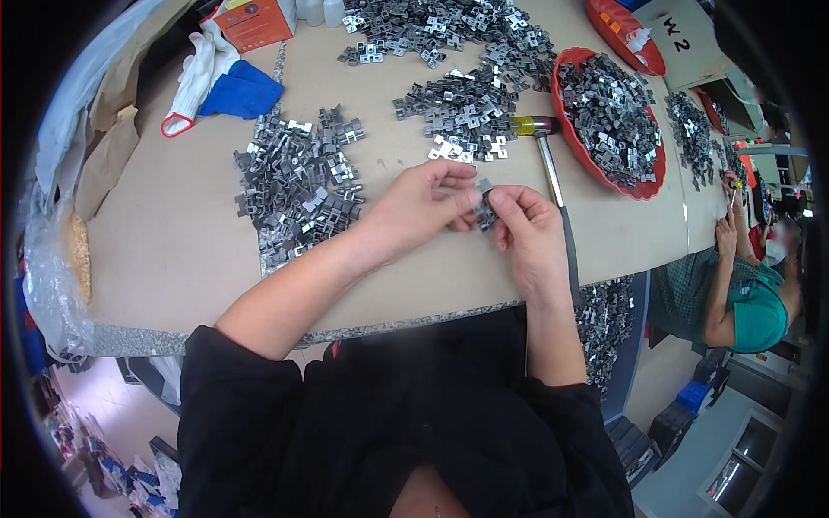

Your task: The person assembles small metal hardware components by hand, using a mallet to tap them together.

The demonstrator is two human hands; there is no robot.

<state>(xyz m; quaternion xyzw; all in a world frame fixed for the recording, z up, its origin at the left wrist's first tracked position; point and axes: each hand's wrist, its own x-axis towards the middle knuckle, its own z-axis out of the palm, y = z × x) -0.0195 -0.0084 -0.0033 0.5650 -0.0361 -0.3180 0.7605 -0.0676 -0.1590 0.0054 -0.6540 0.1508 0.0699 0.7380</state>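
Note:
Between my hands, above the table, is a small grey metal bracket (485, 205). My right hand (534, 237) pinches it between thumb and fingers. From the left, my left hand (423, 203) has its fingers curled and its thumb tip against the bracket's edge; part of its grip is hidden. Beyond my hands lies a loose pile of similar brackets (462, 108). To the left of my left forearm sits another bracket pile (298, 186). A mallet (547, 160) with a yellow head lies just right of my right hand, its dark handle pointing toward me.
A red scalloped basin (561, 116) full of brackets stands at the right. White and blue gloves (242, 89) and an orange box (256, 23) are at the back left. Plastic bags (52, 250) line the left edge. A co-worker in green (758, 306) works at the far right.

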